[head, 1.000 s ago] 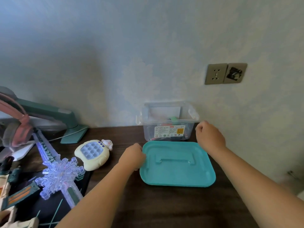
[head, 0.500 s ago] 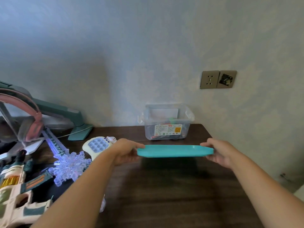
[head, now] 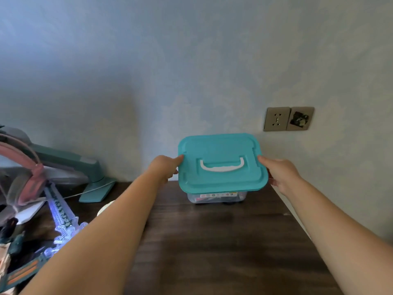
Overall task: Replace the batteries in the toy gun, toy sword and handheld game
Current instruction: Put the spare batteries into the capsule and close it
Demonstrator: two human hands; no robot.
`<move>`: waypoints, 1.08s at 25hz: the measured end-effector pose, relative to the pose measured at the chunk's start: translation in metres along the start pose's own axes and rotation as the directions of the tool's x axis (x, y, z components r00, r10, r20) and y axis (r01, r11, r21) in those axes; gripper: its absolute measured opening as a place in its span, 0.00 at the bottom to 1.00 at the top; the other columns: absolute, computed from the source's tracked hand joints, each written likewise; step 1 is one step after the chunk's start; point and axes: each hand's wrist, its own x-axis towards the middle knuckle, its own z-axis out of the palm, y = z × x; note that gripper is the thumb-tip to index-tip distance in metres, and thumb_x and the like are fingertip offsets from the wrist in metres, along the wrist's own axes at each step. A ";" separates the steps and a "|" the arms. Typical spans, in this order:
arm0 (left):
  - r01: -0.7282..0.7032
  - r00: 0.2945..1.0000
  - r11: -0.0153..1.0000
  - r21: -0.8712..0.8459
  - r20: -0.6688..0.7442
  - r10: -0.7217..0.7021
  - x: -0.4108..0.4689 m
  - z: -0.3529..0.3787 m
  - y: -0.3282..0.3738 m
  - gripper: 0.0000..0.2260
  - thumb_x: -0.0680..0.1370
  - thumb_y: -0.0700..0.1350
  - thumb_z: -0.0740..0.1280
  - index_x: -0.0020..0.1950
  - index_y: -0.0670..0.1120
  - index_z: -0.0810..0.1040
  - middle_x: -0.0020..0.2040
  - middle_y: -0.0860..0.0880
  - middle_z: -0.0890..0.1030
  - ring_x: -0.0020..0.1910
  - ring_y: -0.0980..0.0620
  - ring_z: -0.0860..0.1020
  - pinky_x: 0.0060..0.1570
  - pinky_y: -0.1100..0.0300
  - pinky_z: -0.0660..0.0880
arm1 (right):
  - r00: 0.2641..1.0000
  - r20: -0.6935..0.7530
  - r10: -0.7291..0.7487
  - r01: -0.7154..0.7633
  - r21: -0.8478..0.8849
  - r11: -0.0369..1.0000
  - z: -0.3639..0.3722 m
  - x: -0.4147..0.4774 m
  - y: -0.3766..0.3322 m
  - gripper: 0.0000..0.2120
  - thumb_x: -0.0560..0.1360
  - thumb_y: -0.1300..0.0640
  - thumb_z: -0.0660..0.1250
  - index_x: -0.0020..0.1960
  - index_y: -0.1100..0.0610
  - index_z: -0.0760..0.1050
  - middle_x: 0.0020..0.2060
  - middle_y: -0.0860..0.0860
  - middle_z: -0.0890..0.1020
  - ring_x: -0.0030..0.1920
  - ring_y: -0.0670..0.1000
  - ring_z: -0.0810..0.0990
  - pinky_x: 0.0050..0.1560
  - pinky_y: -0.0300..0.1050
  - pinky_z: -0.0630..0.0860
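A teal lid (head: 221,179) with a white handle sits over the clear plastic box (head: 217,198) at the back of the dark wooden desk (head: 212,241). My left hand (head: 165,169) grips the lid's left edge and my right hand (head: 280,173) grips its right edge. The glowing toy sword (head: 61,218) lies at the left. A sliver of the cream handheld game (head: 105,207) shows beside my left forearm. Part of the toy gun (head: 19,271) shows at the bottom left corner.
Pink headphones (head: 25,179) hang at the far left beside a teal monitor-arm base (head: 95,188) with a white cable. A wall socket (head: 287,119) sits above the desk's right end. The desk's right edge (head: 297,220) runs close to my right forearm.
Both hands picked the teal lid up off the desk, turned it over and carried it back onto the clear box. The view tilted upward.
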 end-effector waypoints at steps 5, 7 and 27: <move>-0.042 0.985 0.954 0.297 -0.146 0.089 0.044 0.028 -0.004 0.23 0.82 0.58 0.58 0.36 0.42 0.72 0.36 0.46 0.76 0.32 0.51 0.71 0.39 0.57 0.68 | 0.980 -0.200 -0.013 -0.048 -0.299 0.953 0.035 0.055 0.010 0.18 0.71 0.49 0.73 0.47 0.65 0.78 0.45 0.59 0.82 0.44 0.59 0.82 0.46 0.53 0.80; -0.050 0.979 0.930 0.364 -0.166 0.118 0.057 0.032 -0.003 0.23 0.81 0.58 0.57 0.44 0.39 0.77 0.37 0.46 0.76 0.33 0.51 0.71 0.40 0.56 0.68 | 0.980 -0.196 -0.022 -0.054 -0.374 0.926 0.041 0.066 0.013 0.16 0.71 0.49 0.71 0.44 0.63 0.77 0.45 0.59 0.83 0.43 0.59 0.82 0.46 0.53 0.81; 0.091 0.992 0.977 0.191 -0.103 -0.072 0.060 0.043 -0.012 0.24 0.82 0.59 0.56 0.39 0.41 0.73 0.34 0.44 0.77 0.31 0.47 0.75 0.35 0.56 0.74 | 0.978 -0.194 0.070 -0.127 -0.299 0.946 0.058 0.056 0.027 0.13 0.77 0.52 0.65 0.48 0.63 0.76 0.39 0.58 0.81 0.33 0.54 0.79 0.28 0.42 0.72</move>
